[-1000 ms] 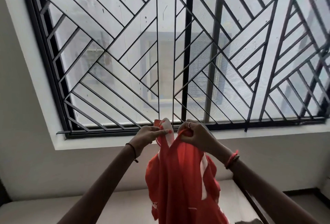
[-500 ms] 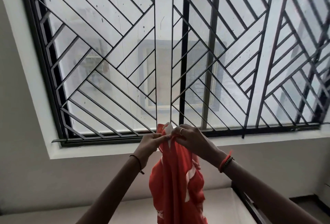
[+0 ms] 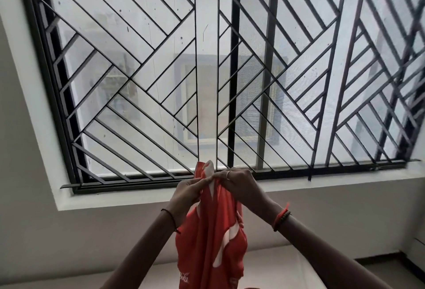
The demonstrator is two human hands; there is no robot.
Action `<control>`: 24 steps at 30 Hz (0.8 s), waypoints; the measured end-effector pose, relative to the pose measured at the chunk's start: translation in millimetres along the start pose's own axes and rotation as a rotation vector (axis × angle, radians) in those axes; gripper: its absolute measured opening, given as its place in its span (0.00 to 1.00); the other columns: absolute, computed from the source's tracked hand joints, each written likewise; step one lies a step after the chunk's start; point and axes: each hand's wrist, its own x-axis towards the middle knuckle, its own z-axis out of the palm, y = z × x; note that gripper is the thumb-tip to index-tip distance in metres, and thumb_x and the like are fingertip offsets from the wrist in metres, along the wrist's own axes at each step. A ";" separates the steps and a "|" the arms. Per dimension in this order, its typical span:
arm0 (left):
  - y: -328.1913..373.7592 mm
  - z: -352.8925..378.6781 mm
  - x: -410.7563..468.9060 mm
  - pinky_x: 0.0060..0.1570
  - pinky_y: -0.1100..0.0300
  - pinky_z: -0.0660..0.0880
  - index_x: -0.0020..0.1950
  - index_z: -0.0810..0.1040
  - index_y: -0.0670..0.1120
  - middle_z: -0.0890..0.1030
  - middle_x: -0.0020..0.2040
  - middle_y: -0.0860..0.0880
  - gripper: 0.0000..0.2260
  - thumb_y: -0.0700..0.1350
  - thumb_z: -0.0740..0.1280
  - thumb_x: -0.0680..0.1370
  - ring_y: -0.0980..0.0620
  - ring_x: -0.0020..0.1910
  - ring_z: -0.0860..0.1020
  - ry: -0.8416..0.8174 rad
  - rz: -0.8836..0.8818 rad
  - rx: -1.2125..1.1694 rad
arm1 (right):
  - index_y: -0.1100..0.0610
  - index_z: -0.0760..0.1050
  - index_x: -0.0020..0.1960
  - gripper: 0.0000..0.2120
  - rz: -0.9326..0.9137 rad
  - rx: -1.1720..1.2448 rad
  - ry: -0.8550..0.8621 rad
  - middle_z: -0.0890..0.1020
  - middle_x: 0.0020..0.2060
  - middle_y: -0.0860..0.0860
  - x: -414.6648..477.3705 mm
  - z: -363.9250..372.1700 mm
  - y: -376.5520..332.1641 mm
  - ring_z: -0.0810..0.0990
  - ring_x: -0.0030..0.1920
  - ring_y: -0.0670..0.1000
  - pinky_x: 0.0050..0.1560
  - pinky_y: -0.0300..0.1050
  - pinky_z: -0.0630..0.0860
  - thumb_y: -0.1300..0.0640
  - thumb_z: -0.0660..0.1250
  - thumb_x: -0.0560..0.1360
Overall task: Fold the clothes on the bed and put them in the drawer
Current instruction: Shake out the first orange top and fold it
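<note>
My left hand (image 3: 186,193) and right hand (image 3: 239,185) just closed in, both pinching the shirt (image 3: 207,238) at 6 o'clock, so I reckon the first fold's starting.

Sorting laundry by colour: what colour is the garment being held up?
The garment is red-orange with white markings, seen in the head view.

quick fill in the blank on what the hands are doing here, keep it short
The left hand and right hand pinch a ____ garment. It hangs ____ the hands. One right-hand finger wears a ____. Behind them stands a barred ____.
Missing words: red; below; ring; window.
</note>
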 end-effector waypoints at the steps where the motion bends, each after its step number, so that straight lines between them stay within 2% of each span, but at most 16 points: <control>1: 0.9 -2.4 -1.2 0.28 0.68 0.64 0.48 0.82 0.36 0.72 0.38 0.44 0.13 0.46 0.70 0.74 0.59 0.28 0.68 -0.017 0.037 0.035 | 0.66 0.82 0.50 0.11 0.029 0.022 0.008 0.85 0.43 0.60 0.7 0.4 2.1 0.82 0.45 0.50 0.52 0.24 0.69 0.63 0.66 0.72; 2: 1.6 -5.0 -1.7 0.27 0.70 0.65 0.50 0.81 0.33 0.74 0.38 0.43 0.15 0.46 0.70 0.74 0.60 0.27 0.69 -0.036 0.083 0.071 | 0.65 0.82 0.52 0.11 0.060 0.039 0.016 0.85 0.44 0.60 1.3 0.6 4.5 0.83 0.46 0.52 0.51 0.26 0.71 0.63 0.66 0.72; 4: 4.0 -6.7 -5.6 0.32 0.70 0.72 0.50 0.82 0.35 0.81 0.39 0.43 0.13 0.45 0.71 0.73 0.59 0.32 0.76 -0.085 0.172 0.136 | 0.65 0.81 0.53 0.11 0.106 0.054 0.020 0.85 0.47 0.60 2.0 2.3 8.6 0.83 0.48 0.53 0.51 0.28 0.72 0.64 0.67 0.72; 6: 7.5 -6.6 -8.9 0.40 0.62 0.76 0.49 0.82 0.37 0.84 0.43 0.40 0.14 0.46 0.74 0.70 0.53 0.40 0.80 -0.089 0.259 0.230 | 0.65 0.82 0.53 0.10 0.130 0.069 0.008 0.85 0.47 0.59 3.6 3.8 9.1 0.82 0.49 0.48 0.51 0.26 0.72 0.66 0.67 0.72; 8: 7.2 -8.2 -5.3 0.37 0.56 0.72 0.43 0.81 0.36 0.82 0.37 0.40 0.19 0.52 0.77 0.66 0.53 0.36 0.76 -0.032 0.342 0.347 | 0.64 0.82 0.51 0.09 0.166 0.101 -0.004 0.85 0.47 0.58 5.7 3.6 7.2 0.79 0.50 0.39 0.49 0.23 0.70 0.67 0.68 0.73; 10: 5.6 -11.4 0.4 0.32 0.58 0.65 0.33 0.77 0.45 0.74 0.28 0.51 0.16 0.56 0.76 0.66 0.57 0.30 0.69 0.052 0.421 0.549 | 0.63 0.83 0.51 0.08 0.211 0.117 -0.024 0.85 0.47 0.57 6.6 3.8 7.5 0.76 0.47 0.30 0.48 0.22 0.70 0.67 0.68 0.73; 12: 7.7 -11.4 -0.7 0.32 0.59 0.62 0.33 0.74 0.51 0.69 0.29 0.56 0.13 0.55 0.73 0.70 0.58 0.29 0.68 0.163 0.522 0.818 | 0.62 0.83 0.50 0.08 0.251 0.129 -0.034 0.85 0.46 0.56 7.2 3.9 8.5 0.76 0.41 0.25 0.46 0.23 0.70 0.66 0.69 0.73; 14: 11.7 -8.9 -8.4 0.38 0.57 0.64 0.39 0.77 0.52 0.70 0.34 0.56 0.10 0.57 0.70 0.72 0.52 0.36 0.74 0.209 0.595 0.997 | 0.62 0.83 0.49 0.08 0.279 0.145 -0.033 0.85 0.44 0.56 8.3 4.6 9.0 0.76 0.37 0.26 0.43 0.24 0.71 0.67 0.69 0.73; 17: 10.4 -6.3 -11.6 0.49 0.54 0.70 0.51 0.80 0.49 0.77 0.45 0.54 0.20 0.64 0.68 0.71 0.51 0.46 0.77 0.189 0.601 1.092 | 0.61 0.84 0.49 0.08 0.321 0.165 -0.037 0.86 0.41 0.56 9.1 4.2 9.7 0.78 0.34 0.30 0.39 0.25 0.70 0.68 0.68 0.73; 18: 10.2 -4.7 -12.0 0.52 0.54 0.69 0.52 0.80 0.50 0.78 0.48 0.53 0.20 0.64 0.67 0.71 0.52 0.48 0.77 0.201 0.599 1.127 | 0.61 0.84 0.49 0.08 0.330 0.169 -0.044 0.86 0.41 0.56 9.0 3.4 9.7 0.78 0.33 0.31 0.38 0.26 0.70 0.68 0.68 0.73; 21: 10.5 -1.8 -11.7 0.54 0.55 0.65 0.46 0.78 0.52 0.78 0.48 0.53 0.14 0.62 0.63 0.74 0.52 0.50 0.77 0.267 0.603 1.166 | 0.60 0.84 0.49 0.08 0.329 0.182 -0.073 0.86 0.42 0.55 8.8 2.0 8.9 0.78 0.35 0.30 0.41 0.26 0.71 0.66 0.71 0.71; 24: 12.3 -0.9 -10.5 0.52 0.56 0.63 0.46 0.78 0.53 0.78 0.47 0.53 0.24 0.67 0.51 0.69 0.52 0.49 0.78 0.311 0.605 1.202 | 0.60 0.84 0.49 0.07 0.335 0.216 -0.083 0.86 0.43 0.55 11.8 1.1 7.3 0.79 0.37 0.32 0.44 0.29 0.74 0.65 0.72 0.71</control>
